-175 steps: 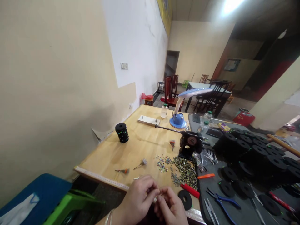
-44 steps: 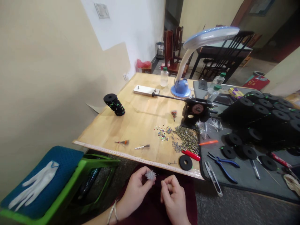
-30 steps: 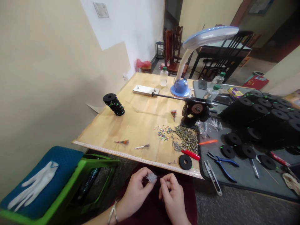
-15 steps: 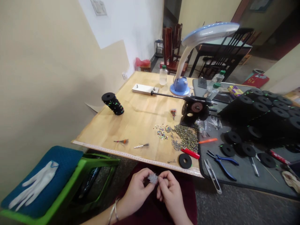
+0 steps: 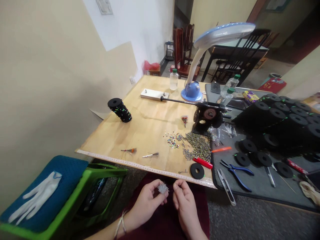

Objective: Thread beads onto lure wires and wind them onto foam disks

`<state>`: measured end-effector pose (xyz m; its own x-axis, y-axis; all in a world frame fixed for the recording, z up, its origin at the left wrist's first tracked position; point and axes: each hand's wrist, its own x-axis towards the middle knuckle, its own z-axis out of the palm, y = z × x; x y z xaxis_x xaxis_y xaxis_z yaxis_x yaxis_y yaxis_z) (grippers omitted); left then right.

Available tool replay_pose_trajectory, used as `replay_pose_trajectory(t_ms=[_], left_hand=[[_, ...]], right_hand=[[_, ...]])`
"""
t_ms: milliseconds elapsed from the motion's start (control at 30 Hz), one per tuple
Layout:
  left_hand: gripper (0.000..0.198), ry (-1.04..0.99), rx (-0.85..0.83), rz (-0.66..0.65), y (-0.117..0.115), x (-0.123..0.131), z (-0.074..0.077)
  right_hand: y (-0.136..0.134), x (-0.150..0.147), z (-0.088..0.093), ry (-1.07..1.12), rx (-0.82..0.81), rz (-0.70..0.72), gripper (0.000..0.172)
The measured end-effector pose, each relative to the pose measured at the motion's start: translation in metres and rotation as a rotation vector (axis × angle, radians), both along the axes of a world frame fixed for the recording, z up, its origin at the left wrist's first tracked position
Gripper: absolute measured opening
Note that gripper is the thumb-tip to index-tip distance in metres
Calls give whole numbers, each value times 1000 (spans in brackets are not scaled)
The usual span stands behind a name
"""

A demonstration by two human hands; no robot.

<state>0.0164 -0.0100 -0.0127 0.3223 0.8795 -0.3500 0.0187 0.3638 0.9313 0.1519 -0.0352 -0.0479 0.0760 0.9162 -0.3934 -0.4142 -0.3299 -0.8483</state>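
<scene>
My left hand [image 5: 149, 196] is closed, pinching a small grey spiky bundle [image 5: 163, 188] between thumb and fingers in front of the table edge. To its right, my right hand [image 5: 183, 196] is closed too, thumb against fingertips. A thin strand [image 5: 171, 191] seems to run from the bundle to those fingertips; most of it is too fine to make out. On the table just beyond the hands lie a black foam ring [image 5: 197, 171], a small metal piece [image 5: 182, 172], a white stick with a dark bristly end [image 5: 150, 155] and an orange-banded bristly piece [image 5: 129, 150].
Piles of tiny metal parts [image 5: 198, 146] and coloured beads [image 5: 173, 141] lie before a black clamp device [image 5: 207, 116] with a long rod. Pliers [image 5: 237, 175], thread snips [image 5: 226, 187] and stacked foam spools [image 5: 275, 116] fill the grey mat. A lamp [image 5: 192, 91] stands behind.
My right hand has drawn slightly away to the right from the grey bundle, widening the gap between the hands. My left hand stays nearly in place, still holding the bundle.
</scene>
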Motion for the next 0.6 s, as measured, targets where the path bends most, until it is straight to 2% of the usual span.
replay_pose_trajectory(t_ms=[333, 600], left_hand=[[18, 87, 86, 39, 1, -3, -6], [18, 132, 69, 5, 1, -1, -6]], right_hand=[[0, 1, 10, 15, -34, 77, 40], [-1, -1, 4, -8, -7, 96, 37]])
